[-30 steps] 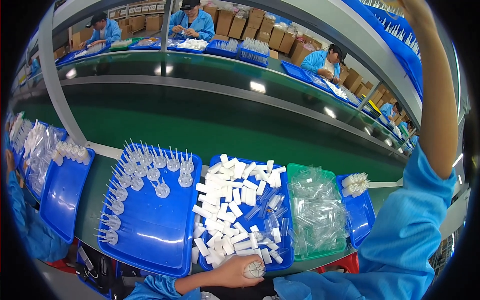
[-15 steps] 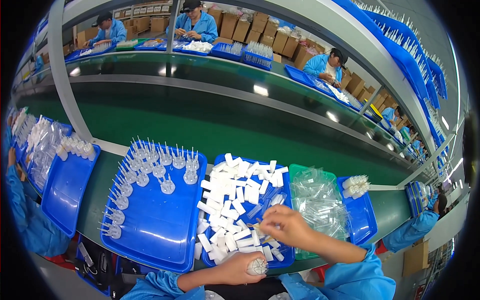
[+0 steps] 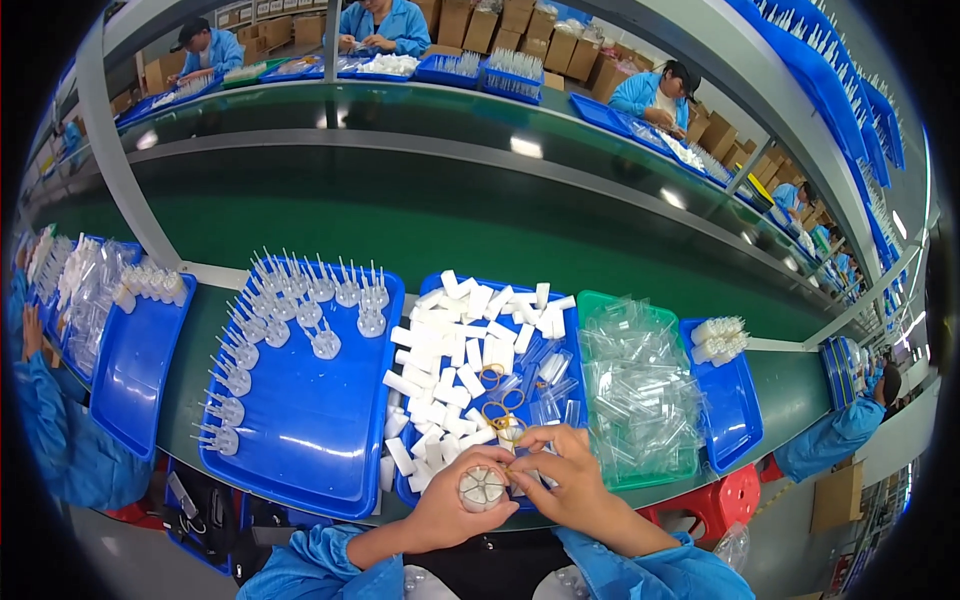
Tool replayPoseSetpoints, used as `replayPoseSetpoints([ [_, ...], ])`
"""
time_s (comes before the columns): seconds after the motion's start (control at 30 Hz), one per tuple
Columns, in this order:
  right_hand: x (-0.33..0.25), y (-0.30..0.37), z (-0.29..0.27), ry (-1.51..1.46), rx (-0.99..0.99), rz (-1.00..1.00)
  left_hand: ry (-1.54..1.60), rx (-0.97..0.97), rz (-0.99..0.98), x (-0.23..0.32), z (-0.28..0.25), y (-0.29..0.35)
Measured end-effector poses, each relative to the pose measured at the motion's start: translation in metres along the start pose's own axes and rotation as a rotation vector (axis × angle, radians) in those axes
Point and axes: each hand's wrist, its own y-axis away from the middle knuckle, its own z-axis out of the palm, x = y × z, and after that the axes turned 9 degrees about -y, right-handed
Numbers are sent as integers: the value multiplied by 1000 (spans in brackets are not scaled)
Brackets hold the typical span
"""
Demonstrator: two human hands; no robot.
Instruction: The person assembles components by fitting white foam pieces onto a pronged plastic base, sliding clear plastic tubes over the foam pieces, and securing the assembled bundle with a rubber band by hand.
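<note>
My left hand [image 3: 446, 505] is wrapped round a round bundle of white pieces [image 3: 482, 489], its end facing up with dark seams running out from the middle. Close against the bundle's right side, my right hand [image 3: 565, 480] pinches a thin yellowish rubber band, mostly hidden by the fingers. Just beyond the hands, more rubber bands [image 3: 503, 408] lie on a blue tray [image 3: 431, 284] heaped with white blocks [image 3: 440, 365]. Several clear plastic tubes [image 3: 548, 405] lie at that tray's right side.
Left of my hands, a blue tray [image 3: 300, 420] holds clear pieces with upright prongs [image 3: 325, 340]. To the right are a green tray [image 3: 640, 300] of clear plastic parts and a blue tray [image 3: 735, 410] with white bundles [image 3: 719, 340]. A green conveyor belt [image 3: 400, 220] runs behind; co-workers sit beyond.
My right hand has come down and left from above the block tray to the bundle. My left hand has shifted slightly left and up, turning the bundle's end upward.
</note>
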Motion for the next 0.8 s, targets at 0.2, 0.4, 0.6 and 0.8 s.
replayPoseSetpoints([
  [0.2, -1, 13, 3, -606, -86, 260, 187, -82, -250, 4, -3, 3],
  [0.4, 10, 30, 7, -1401, -112, 431, 626, -145, -155, 3, -2, 7],
  [0.6, 29, 27, -26, -2149, -61, 207, 583, -460, -41, 14, -9, -1],
  [0.8, -25, -7, -42, -763, -353, 229, -389, 43, 21, 18, 9, -7],
])
